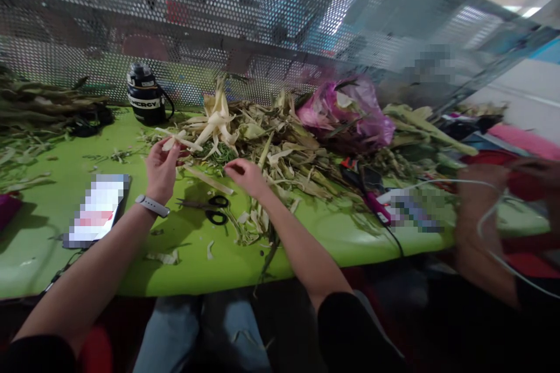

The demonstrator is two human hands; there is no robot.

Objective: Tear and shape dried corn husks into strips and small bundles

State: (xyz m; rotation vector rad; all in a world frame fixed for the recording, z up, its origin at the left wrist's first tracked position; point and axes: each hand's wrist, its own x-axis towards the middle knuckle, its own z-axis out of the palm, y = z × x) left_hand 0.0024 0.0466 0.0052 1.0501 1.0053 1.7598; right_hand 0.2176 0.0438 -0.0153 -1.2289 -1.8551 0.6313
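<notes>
1. We've got a husk strip (190, 143), pale, flat + narrow, pinched btwn thumb & fingers of our L hand (161, 166), just above the table, near the L end of the husk pile.
2. Our R hand (245, 176) is nearby, fingers curled in; can't tell if we're gripping anything w/ it.
3. On our L wrist: smooth pale-grey band (152, 206).
4. Just behind our hands: husk flower (216, 122), cream, w/ long curling petal-like leaves; thin green strands (219, 155) bunched at its foot.
5. Btwn our 2 forearms: scissors (205, 206) lying flat, slim blades pointing L, 2 black ring handles.
6. Behind + to the R we see the husk pile (301, 157), dry, papery, crumpled, tan to dull green, w/ a crinkly purple plastic bag (345, 119) among it.
7. L side: phone (98, 210), flat rectangle, lit screen; farther back, rounded dark bottle (146, 96) w/ loop strap & "ENERGY" lettering.
8. Under it all: glossy green table (188, 280); behind, a panel (196, 29) w/ rows of small holes.
9. Far R: another person's forearm (479, 233), thin white cable (481, 227) beside it.
</notes>
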